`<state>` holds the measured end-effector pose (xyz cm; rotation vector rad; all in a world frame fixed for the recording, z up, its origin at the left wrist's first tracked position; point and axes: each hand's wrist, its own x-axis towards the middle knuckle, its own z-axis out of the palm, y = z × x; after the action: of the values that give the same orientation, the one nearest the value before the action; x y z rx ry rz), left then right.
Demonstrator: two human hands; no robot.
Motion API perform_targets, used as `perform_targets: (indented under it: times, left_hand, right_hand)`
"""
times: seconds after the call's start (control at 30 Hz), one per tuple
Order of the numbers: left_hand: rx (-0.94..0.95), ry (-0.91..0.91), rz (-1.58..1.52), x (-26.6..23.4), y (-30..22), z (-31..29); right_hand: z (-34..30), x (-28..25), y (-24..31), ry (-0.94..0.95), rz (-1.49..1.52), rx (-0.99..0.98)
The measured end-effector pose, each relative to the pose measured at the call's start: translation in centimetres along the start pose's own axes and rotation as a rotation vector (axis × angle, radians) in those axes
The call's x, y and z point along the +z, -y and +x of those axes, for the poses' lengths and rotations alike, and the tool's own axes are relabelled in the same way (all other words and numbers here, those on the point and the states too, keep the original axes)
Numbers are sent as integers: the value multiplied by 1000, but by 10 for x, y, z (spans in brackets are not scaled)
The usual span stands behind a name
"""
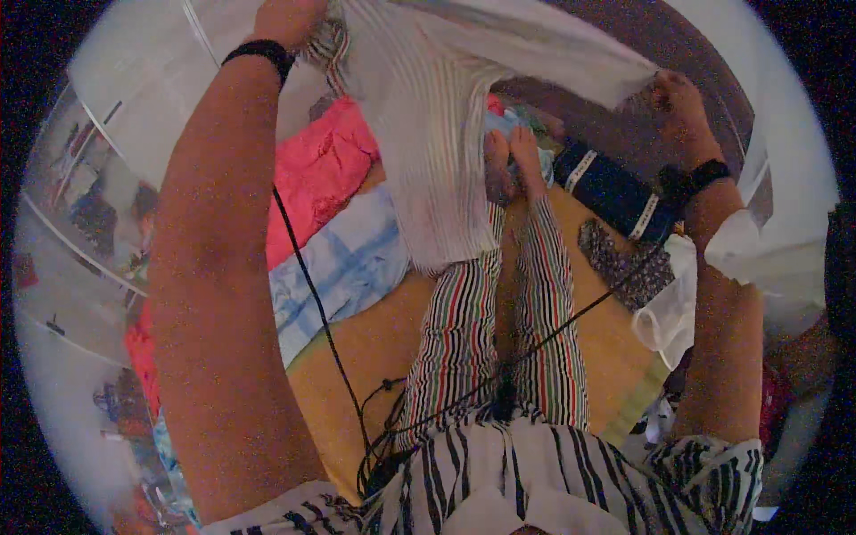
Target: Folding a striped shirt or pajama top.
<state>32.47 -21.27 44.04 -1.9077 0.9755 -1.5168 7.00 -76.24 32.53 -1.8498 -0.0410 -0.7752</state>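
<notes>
A pale shirt (428, 134) with thin stripes is held up in front of me, its body hanging over my shins. One long sleeve stretches toward the right, and my right hand (682, 105) pinches its end. At the upper left my left hand (292, 22) grips the other side of the shirt; its fingers are partly cut off by the picture's edge and the cloth. A bunched, darker striped part (330, 49) hangs beside that hand.
My outstretched legs rest on an orange mat (348, 383). Around them lie a pink cloth (325, 147), a blue-and-white cloth (343, 267), a dark blue folded cloth (615, 192), a speckled dark cloth (624, 263) and a sheer white cloth (669, 312). Black cords (312, 294) cross before me.
</notes>
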Motion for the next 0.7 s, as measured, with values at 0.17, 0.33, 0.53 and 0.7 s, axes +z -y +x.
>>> perform_targets:
  times: [0.17, 0.33, 0.53, 0.7]
  left_hand:
    - [-213, -133, 88, -79, 7, 39]
    - [-544, -41, -490, -133, -12, -3]
    - [78, 4, -70, -75, 22, -51]
    - [-178, 371, -505, -152, -4, -48]
  right_hand:
    - [2, -18, 46, -211, -42, -62]
    - [-70, 29, 75, -91, -392, -252]
    - [-57, -2, 39, -85, 67, 87]
    - [-74, -6, 55, -89, 24, 41]
